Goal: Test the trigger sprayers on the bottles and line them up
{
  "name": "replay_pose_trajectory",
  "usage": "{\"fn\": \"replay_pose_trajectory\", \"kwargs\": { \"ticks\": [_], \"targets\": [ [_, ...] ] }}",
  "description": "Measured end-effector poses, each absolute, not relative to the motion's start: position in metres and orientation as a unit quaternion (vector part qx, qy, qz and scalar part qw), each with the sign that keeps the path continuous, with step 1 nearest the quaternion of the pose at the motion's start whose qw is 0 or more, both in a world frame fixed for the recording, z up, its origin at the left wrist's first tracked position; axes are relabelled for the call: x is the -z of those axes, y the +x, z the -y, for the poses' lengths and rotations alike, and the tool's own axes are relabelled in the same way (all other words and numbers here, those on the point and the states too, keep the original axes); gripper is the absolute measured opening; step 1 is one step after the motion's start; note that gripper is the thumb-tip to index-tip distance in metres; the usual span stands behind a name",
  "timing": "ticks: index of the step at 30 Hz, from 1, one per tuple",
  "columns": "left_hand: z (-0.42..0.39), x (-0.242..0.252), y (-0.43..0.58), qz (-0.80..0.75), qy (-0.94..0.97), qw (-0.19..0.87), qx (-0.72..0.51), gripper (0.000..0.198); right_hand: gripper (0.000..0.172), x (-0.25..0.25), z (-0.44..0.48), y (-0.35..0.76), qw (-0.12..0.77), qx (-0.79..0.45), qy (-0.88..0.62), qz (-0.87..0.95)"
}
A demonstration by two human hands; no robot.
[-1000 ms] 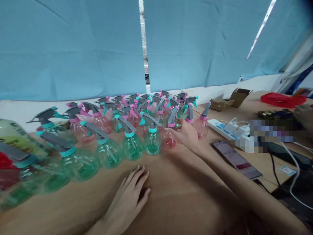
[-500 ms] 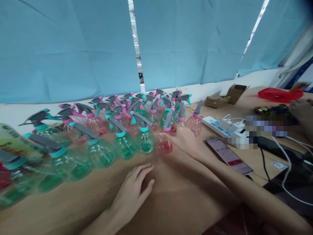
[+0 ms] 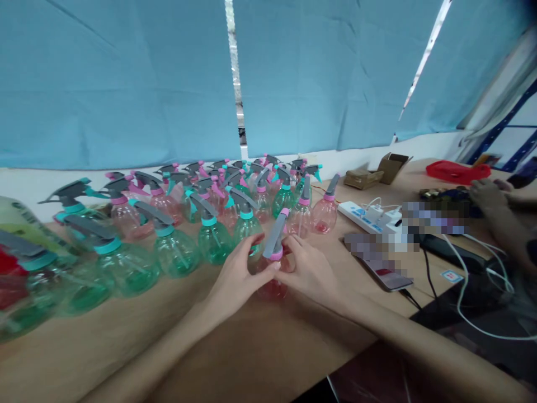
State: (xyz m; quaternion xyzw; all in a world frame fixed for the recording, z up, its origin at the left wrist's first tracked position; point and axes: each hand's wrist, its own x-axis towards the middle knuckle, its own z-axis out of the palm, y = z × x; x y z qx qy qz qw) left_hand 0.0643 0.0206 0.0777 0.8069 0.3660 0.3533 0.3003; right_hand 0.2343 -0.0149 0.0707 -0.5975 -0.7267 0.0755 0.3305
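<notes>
Both my hands close around one pink spray bottle (image 3: 272,282) with a grey trigger head and pink collar, near the table's middle. My left hand (image 3: 239,277) wraps its left side, thumb near the collar. My right hand (image 3: 308,268) grips the right side, fingers at the neck. Behind it stand several green and pink spray bottles (image 3: 210,212) in rows.
A phone (image 3: 380,263) lies right of my hands, with a white power strip (image 3: 369,215), cables and a dark device beyond. Another person's hand (image 3: 489,193) rests at the far right near a red tray (image 3: 457,170). Small cardboard boxes (image 3: 377,170) sit by the wall. The wooden table (image 3: 251,347) spreads in front.
My right hand has pulled the pink bottle out of the row toward me. My left hand has lifted off the table and closed on the same bottle.
</notes>
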Motion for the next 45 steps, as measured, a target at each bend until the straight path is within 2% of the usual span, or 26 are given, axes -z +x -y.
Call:
{"fn": "replay_pose_trajectory", "kwargs": {
  "ticks": [4, 17, 20, 22, 26, 33, 45],
  "targets": [
    [-0.016, -0.082, 0.059, -0.340, 0.801, 0.322, -0.374, 0.050, 0.038, -0.071, 0.023, 0.212, 0.328, -0.105, -0.575, 0.742],
    [-0.016, -0.088, 0.026, -0.296, 0.756, 0.382, -0.442, 0.034, 0.079, -0.044, 0.023, 0.165, 0.381, -0.141, -0.472, 0.782],
    [-0.015, -0.088, 0.021, -0.319, 0.758, 0.362, -0.438, 0.035, 0.069, -0.032, 0.019, 0.184, 0.357, -0.170, -0.416, 0.819],
    [-0.016, -0.088, 0.019, -0.337, 0.761, 0.335, -0.441, 0.036, 0.062, -0.021, 0.016, 0.203, 0.333, -0.140, -0.403, 0.841],
    [-0.025, -0.084, 0.016, -0.355, 0.757, 0.318, -0.447, 0.036, 0.045, -0.001, 0.007, 0.242, 0.285, -0.100, -0.465, 0.832],
    [-0.034, -0.083, 0.016, -0.355, 0.763, 0.314, -0.439, 0.026, 0.059, 0.009, -0.010, 0.252, 0.247, -0.081, -0.437, 0.861],
    [-0.031, -0.089, 0.018, -0.354, 0.768, 0.325, -0.423, 0.037, 0.044, 0.006, -0.022, 0.243, 0.265, -0.153, -0.425, 0.852]
  ]
}}
